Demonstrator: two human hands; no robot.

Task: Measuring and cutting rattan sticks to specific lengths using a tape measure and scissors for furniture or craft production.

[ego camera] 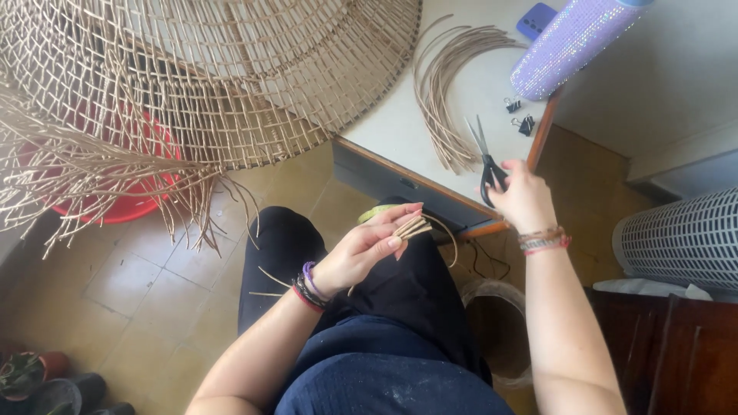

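My left hand (367,247) hovers over my lap, fingers pinched on a small bundle of tan rattan strands (413,227) that curl off to the right. At the table edge my right hand (524,198) grips the black handles of a pair of scissors (484,157), whose blades lie pointing away on the white tabletop. A loose sheaf of curved rattan strands (446,92) lies on the table beside the scissors. A large open-weave rattan piece (223,77) fills the upper left, with loose ends hanging down.
A white table (400,127) with a wooden edge holds two black binder clips (521,115), a blue phone (535,18) and a glittery purple cylinder (573,42). A red basin (115,196) sits on the tiled floor. A white perforated appliance (684,234) stands at right, potted plants (31,373) at bottom left.
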